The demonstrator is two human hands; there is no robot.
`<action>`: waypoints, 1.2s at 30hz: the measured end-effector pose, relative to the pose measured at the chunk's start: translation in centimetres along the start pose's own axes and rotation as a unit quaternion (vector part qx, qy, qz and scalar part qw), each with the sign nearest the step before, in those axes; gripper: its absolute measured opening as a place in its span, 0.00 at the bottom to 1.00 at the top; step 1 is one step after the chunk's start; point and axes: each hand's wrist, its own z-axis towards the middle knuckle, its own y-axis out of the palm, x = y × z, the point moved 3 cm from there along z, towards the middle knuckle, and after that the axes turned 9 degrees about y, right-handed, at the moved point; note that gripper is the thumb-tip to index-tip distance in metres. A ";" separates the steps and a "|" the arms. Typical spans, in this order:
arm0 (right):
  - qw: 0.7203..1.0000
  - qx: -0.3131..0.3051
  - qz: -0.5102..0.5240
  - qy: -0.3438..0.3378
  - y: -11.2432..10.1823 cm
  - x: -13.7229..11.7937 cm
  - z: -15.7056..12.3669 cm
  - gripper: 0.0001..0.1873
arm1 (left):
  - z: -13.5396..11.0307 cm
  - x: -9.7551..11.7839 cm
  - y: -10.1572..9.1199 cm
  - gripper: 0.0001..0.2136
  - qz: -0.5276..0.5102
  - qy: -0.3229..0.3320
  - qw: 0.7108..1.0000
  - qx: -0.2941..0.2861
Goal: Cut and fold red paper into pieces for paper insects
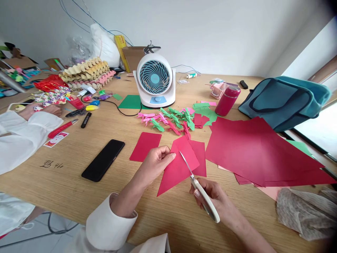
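Observation:
My left hand (158,161) pinches a piece of red paper (177,168) between thumb and fingers, holding it above the table. In my right hand (210,195) is a pair of scissors (204,196) with white handles; its blades lie across the red paper from its lower right side. Another red sheet (200,154) lies partly behind the held piece. Left of it rests a small stack of red paper (145,146). Just beyond are several folded paper shapes (171,119) in pink, green and red.
A white fan (156,80) stands at the back. Large red sheets (244,151), a red bottle (228,101) and a teal bag (283,100) are on the right. A black phone (103,160) lies on the left, near another person's white sleeve (23,137).

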 end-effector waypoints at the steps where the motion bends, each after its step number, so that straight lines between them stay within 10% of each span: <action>1: 1.000 0.000 -0.003 0.000 0.0 0.0 0.0 0.26 | 0.0 0.0 0.0 0.16 -0.002 -0.001 1.000 -0.001; 36: 0.999 0.028 -0.032 -0.002 0.1 -0.2 -0.1 0.25 | -0.5 -0.1 0.6 0.18 -0.035 -0.008 0.999 -0.009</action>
